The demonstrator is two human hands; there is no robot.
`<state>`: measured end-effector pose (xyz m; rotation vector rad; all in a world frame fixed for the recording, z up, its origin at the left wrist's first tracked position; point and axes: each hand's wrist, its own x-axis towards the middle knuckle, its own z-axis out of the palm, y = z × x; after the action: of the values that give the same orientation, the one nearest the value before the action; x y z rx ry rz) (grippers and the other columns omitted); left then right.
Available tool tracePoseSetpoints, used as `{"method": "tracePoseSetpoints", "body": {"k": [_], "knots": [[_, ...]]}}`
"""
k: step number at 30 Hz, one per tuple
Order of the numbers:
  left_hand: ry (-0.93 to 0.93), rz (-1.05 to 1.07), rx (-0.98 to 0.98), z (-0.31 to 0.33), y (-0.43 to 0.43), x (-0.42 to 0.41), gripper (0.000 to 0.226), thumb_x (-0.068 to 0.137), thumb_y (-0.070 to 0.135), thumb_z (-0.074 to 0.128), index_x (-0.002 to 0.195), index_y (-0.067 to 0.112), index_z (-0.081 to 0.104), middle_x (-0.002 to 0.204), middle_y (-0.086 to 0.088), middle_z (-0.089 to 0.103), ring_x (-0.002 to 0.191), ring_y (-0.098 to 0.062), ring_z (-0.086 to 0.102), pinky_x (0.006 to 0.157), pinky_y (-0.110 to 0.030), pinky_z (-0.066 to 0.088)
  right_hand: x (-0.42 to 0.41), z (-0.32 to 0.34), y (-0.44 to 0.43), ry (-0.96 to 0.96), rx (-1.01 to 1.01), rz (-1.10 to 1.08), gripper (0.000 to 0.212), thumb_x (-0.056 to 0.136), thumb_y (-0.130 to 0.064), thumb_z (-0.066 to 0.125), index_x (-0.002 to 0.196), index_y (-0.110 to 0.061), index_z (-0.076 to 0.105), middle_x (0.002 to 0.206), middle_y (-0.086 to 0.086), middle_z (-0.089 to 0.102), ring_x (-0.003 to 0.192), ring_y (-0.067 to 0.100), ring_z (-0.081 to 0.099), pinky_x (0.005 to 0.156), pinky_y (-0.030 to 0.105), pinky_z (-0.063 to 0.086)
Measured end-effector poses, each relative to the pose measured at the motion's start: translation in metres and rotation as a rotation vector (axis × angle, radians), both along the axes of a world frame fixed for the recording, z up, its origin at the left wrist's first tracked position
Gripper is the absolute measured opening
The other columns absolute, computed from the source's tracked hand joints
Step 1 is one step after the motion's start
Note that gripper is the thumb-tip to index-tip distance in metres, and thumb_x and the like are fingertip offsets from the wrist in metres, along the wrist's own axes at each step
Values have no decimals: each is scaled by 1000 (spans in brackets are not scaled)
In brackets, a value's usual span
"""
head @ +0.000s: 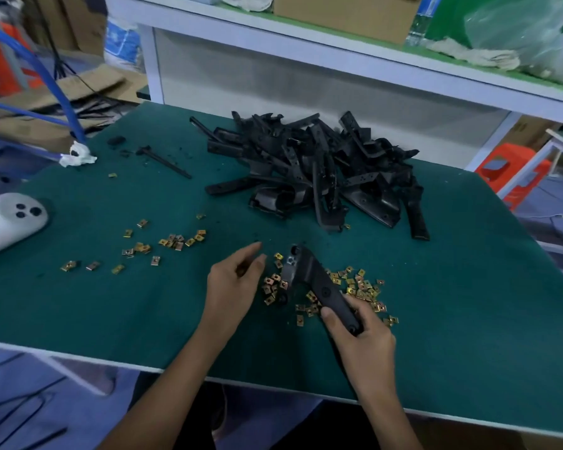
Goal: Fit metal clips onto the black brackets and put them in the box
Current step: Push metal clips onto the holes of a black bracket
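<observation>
Right hand: I see the right hand [361, 332] nearest me, on my side of the bracket pile [319, 177], with its fingers and thumb curled round the near end of one black bracket [312, 280]
Held bracket: it slants from that grip up and left toward the pile but stays well apart from it; a greyish metal piece sits at its far end, too blurred for me to name
Left hand: the left hand [234, 280] hovers near the pile's near-left side, just beside the bracket's far end, forefinger reaching out and the other fingers loosely bent; I cannot tell whether it pinches anything
Clips by the hands: a spread of brass-coloured metal clips [358, 287] lies on the green mat [468, 287] between me and the pile, under and around the held bracket
Second scatter: more loose clips [173, 241] lie to the near left of the pile
White device: a white handle [10, 222] with dark buttons rests far left of the pile
Black rod: a thin rod [166, 160] lies just left of the pile
Blue hose: a hose [46, 76] with a white rag [77, 157] at its end comes down further left
Shelf: a white shelf [338, 60] rises behind the pile, carrying a cardboard box [345, 14]
</observation>
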<state>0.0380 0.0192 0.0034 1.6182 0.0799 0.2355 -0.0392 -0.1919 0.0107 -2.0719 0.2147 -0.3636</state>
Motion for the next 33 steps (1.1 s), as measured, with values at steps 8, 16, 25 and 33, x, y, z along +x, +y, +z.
{"method": "tracePoseSetpoints", "body": {"k": [8,16,25,33], "knots": [[15,-80,-171,0,0,-1,11,96,13,65,92,21,70,86,9,73,84,-6,68,75,-18,52,-1,-4,1,-12,-11,37,25,84,-36,82,97,-51,66,79,-18,70,66,6,63,55,21,48],[15,-248,-327,4,15,0,9,93,20,70,99,23,76,85,7,64,79,-8,56,74,-22,49,0,-8,1,-39,-66,63,34,82,-38,83,100,-59,64,77,-19,70,63,6,64,55,26,51],[62,-229,-303,10,13,-3,11,94,15,69,94,20,79,87,-6,71,76,-10,61,70,-22,51,-2,-4,4,-24,-61,72,36,81,-32,84,94,-59,64,76,-21,70,65,4,64,55,23,49],[56,-284,-270,10,12,-3,14,94,11,69,92,20,80,76,3,70,69,-5,57,67,-15,48,-3,-1,5,-18,-42,68,33,82,-31,83,96,-55,65,79,-21,70,68,5,65,59,24,51]]}}
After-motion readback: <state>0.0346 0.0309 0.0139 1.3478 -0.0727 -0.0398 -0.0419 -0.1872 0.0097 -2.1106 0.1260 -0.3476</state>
